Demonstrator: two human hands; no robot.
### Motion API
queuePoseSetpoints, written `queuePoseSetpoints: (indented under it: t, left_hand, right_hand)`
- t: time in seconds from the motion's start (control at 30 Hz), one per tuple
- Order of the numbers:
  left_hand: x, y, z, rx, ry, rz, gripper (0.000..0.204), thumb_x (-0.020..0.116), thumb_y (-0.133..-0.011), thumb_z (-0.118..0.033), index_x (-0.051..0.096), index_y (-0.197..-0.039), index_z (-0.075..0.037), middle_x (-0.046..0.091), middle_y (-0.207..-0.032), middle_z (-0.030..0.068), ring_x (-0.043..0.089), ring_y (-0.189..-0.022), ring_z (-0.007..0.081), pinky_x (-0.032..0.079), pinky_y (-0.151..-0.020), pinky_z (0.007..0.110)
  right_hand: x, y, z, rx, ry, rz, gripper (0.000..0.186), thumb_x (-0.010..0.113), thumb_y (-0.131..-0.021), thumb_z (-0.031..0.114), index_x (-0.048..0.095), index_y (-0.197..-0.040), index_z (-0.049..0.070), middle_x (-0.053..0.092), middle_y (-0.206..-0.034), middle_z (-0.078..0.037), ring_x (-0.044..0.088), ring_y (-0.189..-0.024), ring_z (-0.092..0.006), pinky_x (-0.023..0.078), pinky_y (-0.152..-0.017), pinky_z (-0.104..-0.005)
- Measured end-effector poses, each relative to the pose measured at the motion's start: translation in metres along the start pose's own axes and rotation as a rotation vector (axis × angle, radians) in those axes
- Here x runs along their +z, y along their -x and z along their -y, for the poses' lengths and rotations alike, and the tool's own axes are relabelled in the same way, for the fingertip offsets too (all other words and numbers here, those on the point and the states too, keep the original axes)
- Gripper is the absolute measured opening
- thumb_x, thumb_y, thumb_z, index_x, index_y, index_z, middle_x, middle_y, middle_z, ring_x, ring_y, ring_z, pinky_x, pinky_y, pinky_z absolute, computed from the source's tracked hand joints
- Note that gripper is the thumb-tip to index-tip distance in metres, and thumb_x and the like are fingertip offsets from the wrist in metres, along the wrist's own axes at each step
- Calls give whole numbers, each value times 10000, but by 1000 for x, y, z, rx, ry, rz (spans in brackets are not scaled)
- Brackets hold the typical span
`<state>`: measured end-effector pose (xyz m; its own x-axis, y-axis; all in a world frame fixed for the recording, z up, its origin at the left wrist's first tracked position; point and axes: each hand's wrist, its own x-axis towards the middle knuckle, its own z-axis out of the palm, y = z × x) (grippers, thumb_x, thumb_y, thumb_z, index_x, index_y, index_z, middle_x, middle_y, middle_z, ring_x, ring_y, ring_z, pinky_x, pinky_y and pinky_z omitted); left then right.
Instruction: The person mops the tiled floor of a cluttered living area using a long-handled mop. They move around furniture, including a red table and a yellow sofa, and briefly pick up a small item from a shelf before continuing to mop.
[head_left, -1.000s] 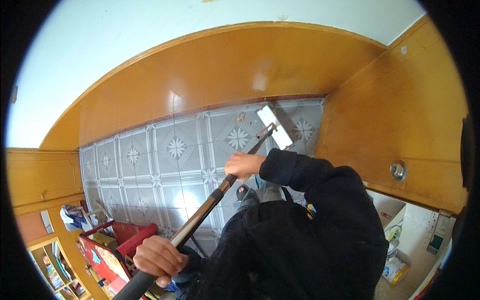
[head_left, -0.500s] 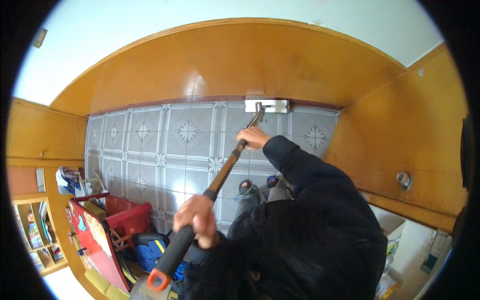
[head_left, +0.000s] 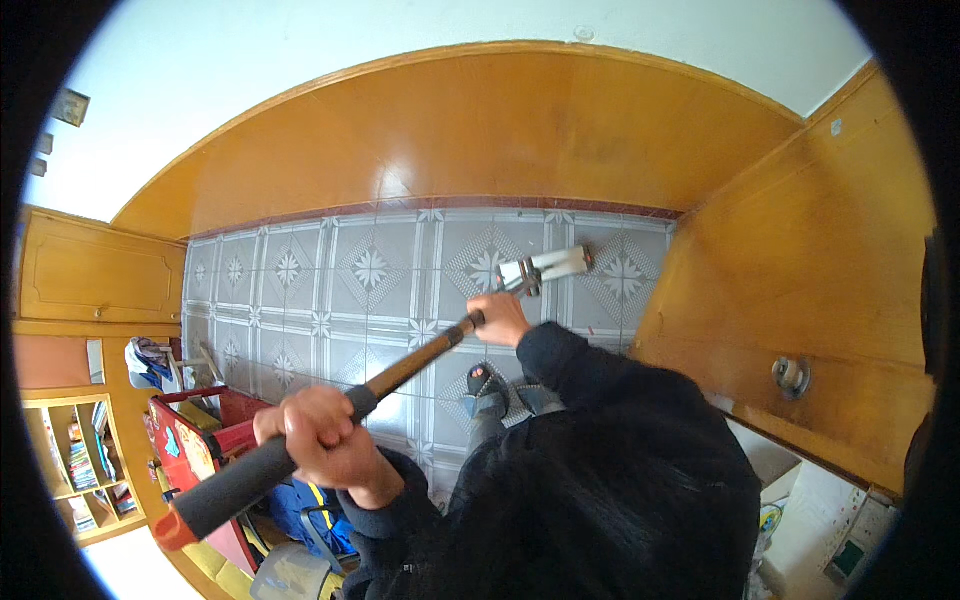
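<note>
I hold a mop slantwise across my front. My left hand [head_left: 322, 440] is wrapped round the dark foam grip near the top of the handle, which ends in an orange tip. Farther down, my right hand [head_left: 498, 318] closes round the brown pole [head_left: 415, 362] at a dark collar. The white, flat mop head [head_left: 560, 264] is tilted on the grey patterned tile floor [head_left: 372, 270], a little beyond my right hand and apart from the wall base. Part of the pole's lower end is hidden behind my right hand.
Wood panelling [head_left: 450, 130] runs along the far side, and a wooden door with a round knob [head_left: 790, 376] stands at the right. My sandalled foot [head_left: 480, 378] is near the mop. A red table [head_left: 235, 425], a blue bag [head_left: 297, 510] and a bookshelf [head_left: 85, 460] are at the left.
The mop head has come away from the far wall base toward me and turned at an angle. My left hand and the handle's top end have swung left and up; my right hand has moved nearer.
</note>
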<state>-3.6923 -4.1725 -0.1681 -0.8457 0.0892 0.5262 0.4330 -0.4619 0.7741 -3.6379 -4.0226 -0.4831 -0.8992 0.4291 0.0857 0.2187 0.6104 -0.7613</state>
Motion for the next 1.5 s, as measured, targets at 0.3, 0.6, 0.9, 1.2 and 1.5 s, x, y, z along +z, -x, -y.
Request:
queuePoseSetpoints:
  t: [0.3, 0.6, 0.9, 1.2, 1.5]
  left_hand:
    - [0, 25, 57, 339, -234, 264, 165, 482, -825, -98, 360, -714, -115, 349, -469, -16, 336, -376, 85, 347, -393, 247]
    - [15, 29, 82, 35, 59, 310, 145, 456, -822, -52, 364, -721, -98, 362, -455, -5, 334, -374, 90, 363, -400, 268]
    - [47, 27, -11, -10, -119, 52, 146, 446, -813, -54, 359, -710, -110, 346, -433, -13, 315, -348, 75, 341, -378, 237]
    - [29, 40, 50, 341, -294, 324, 196, 526, -827, -108, 357, -729, -101, 394, -476, 3, 372, -392, 99, 363, -392, 270]
    - [20, -7, 36, 11, -122, 18, 185, 443, -919, -89, 388, -747, -130, 302, -494, -41, 310, -404, 55, 337, -425, 217]
  right_hand:
    - [-29, -41, -36, 75, -104, -305, 135, 691, -660, 169, 586, -713, 104, 600, -703, -83, 603, -699, -334, 453, -590, -423]
    - [-4, -53, -72, 147, -115, -254, 65, 615, -697, 145, 578, -685, 94, 611, -724, -109, 602, -718, -354, 457, -619, -458]
    - [-46, 34, -14, 147, -33, 144, 72, 635, -649, 152, 603, -699, 111, 621, -713, -93, 616, -732, -337, 458, -622, -451]
    - [0, -67, -41, -23, -247, -156, 137, 672, -651, 162, 582, -715, 80, 602, -727, -112, 602, -740, -354, 450, -634, -436]
    - [10, -32, -13, 154, -212, -31, 98, 637, -706, 186, 580, -700, 106, 600, -725, -92, 614, -758, -334, 456, -653, -451]
